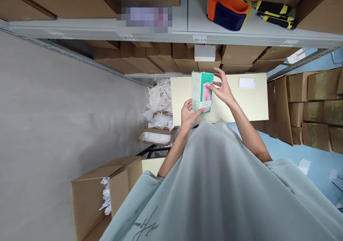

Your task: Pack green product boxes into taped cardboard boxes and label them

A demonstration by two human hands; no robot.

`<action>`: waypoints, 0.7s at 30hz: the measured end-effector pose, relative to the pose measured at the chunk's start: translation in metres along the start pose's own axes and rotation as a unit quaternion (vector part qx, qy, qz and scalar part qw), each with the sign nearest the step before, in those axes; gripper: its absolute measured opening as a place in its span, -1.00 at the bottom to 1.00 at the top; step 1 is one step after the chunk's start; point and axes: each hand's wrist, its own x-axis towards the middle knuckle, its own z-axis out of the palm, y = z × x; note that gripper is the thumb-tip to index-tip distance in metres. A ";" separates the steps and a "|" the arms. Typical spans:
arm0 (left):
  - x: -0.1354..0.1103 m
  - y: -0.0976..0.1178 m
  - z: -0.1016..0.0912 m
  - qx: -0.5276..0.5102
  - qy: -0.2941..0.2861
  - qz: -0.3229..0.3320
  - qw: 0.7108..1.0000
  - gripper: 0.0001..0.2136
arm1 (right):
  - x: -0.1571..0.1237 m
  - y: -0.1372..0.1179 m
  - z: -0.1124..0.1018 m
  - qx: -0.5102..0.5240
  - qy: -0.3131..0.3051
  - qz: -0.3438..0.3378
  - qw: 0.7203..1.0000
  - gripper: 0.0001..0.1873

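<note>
A small green and white product box [201, 91] with a pink picture on its front stands upright above a pale yellow table [249, 105]. My left hand [189, 115] grips the box at its lower end, fingers wrapped round it. My right hand [221, 88] touches the box's right side near the top, thumb and forefinger on its edge and the other fingers spread. Both forearms reach out from under my grey shirt.
Brown cartons fill the grey shelves [171, 33] ahead. An orange and blue tape dispenser [227, 10] and yellow-black utility knives [276, 14] lie on the top shelf. White bags [159, 105] are piled left of the table. An open carton [104, 194] stands lower left; stacked cartons [313, 108] right.
</note>
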 end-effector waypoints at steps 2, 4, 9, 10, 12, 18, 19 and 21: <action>-0.005 0.004 0.005 0.059 0.035 0.030 0.997 -0.19 | -0.004 0.003 0.009 -0.022 0.011 -0.006 1.000 0.03; -0.013 0.008 0.009 0.098 0.038 0.041 0.994 -0.18 | -0.006 0.005 0.015 -0.046 0.008 -0.004 0.999 -0.04; -0.020 0.010 -0.004 -0.012 -0.085 0.005 0.996 -0.20 | -0.003 0.007 0.008 -0.010 -0.006 -0.003 1.000 -0.20; -0.018 0.009 -0.009 -0.043 -0.117 -0.022 0.992 -0.21 | -0.003 0.007 0.005 0.006 -0.014 -0.004 1.000 -0.21; -0.013 0.008 -0.018 -0.083 -0.167 -0.078 0.979 -0.19 | -0.003 0.006 -0.002 0.033 -0.026 -0.002 0.999 -0.22; -0.014 0.005 -0.017 -0.109 -0.176 -0.105 0.973 -0.19 | -0.007 0.004 -0.004 0.084 -0.054 -0.018 0.995 -0.25; -0.016 0.005 -0.015 -0.110 -0.172 -0.104 0.973 -0.19 | -0.008 0.004 -0.004 0.089 -0.059 -0.022 0.994 -0.26; -0.018 0.003 -0.011 -0.107 -0.161 -0.103 0.976 -0.19 | -0.009 0.006 -0.004 0.090 -0.066 -0.022 0.994 -0.27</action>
